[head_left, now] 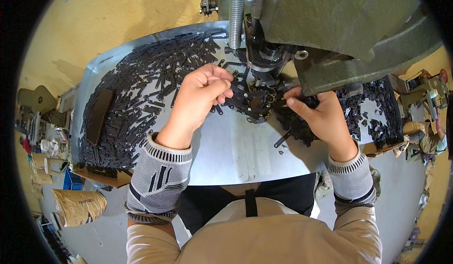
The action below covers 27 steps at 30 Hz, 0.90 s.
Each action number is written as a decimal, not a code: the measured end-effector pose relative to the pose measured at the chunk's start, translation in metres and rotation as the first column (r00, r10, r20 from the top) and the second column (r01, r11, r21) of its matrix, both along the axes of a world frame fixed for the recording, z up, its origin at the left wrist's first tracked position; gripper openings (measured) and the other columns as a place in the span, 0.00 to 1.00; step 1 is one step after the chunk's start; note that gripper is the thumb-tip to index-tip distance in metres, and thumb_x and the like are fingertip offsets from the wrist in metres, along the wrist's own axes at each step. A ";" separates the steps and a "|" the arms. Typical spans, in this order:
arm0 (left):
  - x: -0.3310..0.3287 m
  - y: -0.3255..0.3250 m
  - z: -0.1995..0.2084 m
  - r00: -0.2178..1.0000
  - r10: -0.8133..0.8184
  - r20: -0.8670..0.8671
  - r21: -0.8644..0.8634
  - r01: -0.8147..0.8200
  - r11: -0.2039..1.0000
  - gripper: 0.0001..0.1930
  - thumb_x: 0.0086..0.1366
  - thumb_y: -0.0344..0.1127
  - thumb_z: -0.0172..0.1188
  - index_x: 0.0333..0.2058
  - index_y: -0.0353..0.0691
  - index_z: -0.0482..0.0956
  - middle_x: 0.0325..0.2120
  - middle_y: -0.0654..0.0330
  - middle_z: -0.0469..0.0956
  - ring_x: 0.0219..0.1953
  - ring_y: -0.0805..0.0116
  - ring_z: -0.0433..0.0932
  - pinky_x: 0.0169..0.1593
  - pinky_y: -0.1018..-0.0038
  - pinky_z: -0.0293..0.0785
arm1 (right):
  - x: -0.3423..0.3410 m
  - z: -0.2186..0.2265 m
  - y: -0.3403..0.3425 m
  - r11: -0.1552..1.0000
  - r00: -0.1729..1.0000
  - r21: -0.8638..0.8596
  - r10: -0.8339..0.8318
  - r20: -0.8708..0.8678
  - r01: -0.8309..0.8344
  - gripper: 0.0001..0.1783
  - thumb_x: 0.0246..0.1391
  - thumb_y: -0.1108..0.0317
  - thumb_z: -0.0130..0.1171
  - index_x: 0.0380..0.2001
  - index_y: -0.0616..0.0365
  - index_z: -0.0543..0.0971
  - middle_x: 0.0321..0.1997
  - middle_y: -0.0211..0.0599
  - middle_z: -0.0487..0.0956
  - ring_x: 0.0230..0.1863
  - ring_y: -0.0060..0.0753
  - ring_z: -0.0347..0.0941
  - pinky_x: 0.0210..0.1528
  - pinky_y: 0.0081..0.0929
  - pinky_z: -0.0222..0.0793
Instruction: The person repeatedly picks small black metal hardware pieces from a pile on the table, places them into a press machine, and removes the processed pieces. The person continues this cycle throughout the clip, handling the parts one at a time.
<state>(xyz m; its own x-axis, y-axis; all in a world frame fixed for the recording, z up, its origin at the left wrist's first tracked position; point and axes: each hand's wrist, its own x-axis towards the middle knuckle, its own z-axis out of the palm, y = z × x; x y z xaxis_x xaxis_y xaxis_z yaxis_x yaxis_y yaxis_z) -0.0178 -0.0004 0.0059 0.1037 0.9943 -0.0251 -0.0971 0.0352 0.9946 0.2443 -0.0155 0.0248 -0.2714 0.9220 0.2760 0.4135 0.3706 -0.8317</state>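
My left hand (204, 94) is closed in a pinch just left of the machine's working point. Black flat strips with holes (238, 96) lie right at its fingertips, and what it holds is hard to tell from them. On the other side, my right hand (323, 118) has thumb and forefinger brought together beside the dark round fixture (260, 104) under the machine head. Anything between those fingers merges with the dark parts behind. The green machine (330, 23) has a dark tool holder (266, 52) above the fixture, partly covering the right fingertips.
A metal tray table (226, 162) curves around the fixture. Many loose black strips (137, 89) spread over its left side, with a dark brown block (99, 115) on them. Small black pieces (377, 108) pile at right. A coil spring (237, 14) hangs by the machine. A paper sack (79, 206) stands at lower left.
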 end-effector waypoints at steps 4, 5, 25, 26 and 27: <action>-0.003 0.002 0.000 1.000 -0.022 0.009 -0.051 0.022 0.998 0.06 0.63 0.28 0.57 0.38 0.33 0.77 0.25 0.63 0.79 0.25 0.80 0.75 0.28 0.84 0.68 | 0.019 0.002 -0.022 0.996 0.987 0.062 0.057 0.149 -0.067 0.07 0.50 0.75 0.66 0.34 0.64 0.82 0.32 0.41 0.80 0.33 0.37 0.77 0.39 0.28 0.71; -0.003 0.002 0.000 1.000 -0.022 0.002 -0.061 0.022 0.998 0.06 0.63 0.27 0.57 0.38 0.33 0.77 0.25 0.62 0.79 0.25 0.79 0.75 0.28 0.84 0.69 | 0.021 0.000 -0.025 0.993 0.980 0.070 0.082 0.181 -0.096 0.09 0.46 0.77 0.67 0.34 0.62 0.82 0.33 0.40 0.78 0.31 0.39 0.77 0.37 0.27 0.71; -0.040 0.011 -0.005 0.567 0.259 -0.782 0.322 0.012 0.947 0.09 0.54 0.33 0.68 0.30 0.33 0.82 0.24 0.53 0.80 0.26 0.66 0.78 0.34 0.72 0.74 | 0.010 -0.004 -0.028 0.701 0.561 0.282 0.200 0.803 -0.655 0.06 0.43 0.71 0.56 0.28 0.58 0.72 0.34 0.39 0.70 0.24 0.35 0.74 0.22 0.32 0.71; -0.036 0.012 -0.007 0.606 0.186 -0.773 0.241 0.009 0.971 0.09 0.54 0.32 0.68 0.31 0.33 0.83 0.25 0.53 0.80 0.28 0.64 0.79 0.35 0.71 0.75 | 0.009 -0.006 -0.027 0.672 0.558 0.299 0.205 0.804 -0.678 0.06 0.43 0.71 0.56 0.28 0.58 0.72 0.33 0.38 0.70 0.25 0.34 0.74 0.22 0.31 0.71; -0.034 0.011 -0.009 0.573 0.201 -0.795 0.274 0.043 0.961 0.09 0.54 0.32 0.68 0.31 0.33 0.83 0.25 0.52 0.79 0.28 0.63 0.79 0.36 0.70 0.75 | 0.008 -0.007 -0.027 0.658 0.547 0.306 0.193 0.815 -0.688 0.06 0.43 0.71 0.56 0.27 0.58 0.72 0.32 0.38 0.70 0.25 0.34 0.74 0.22 0.30 0.70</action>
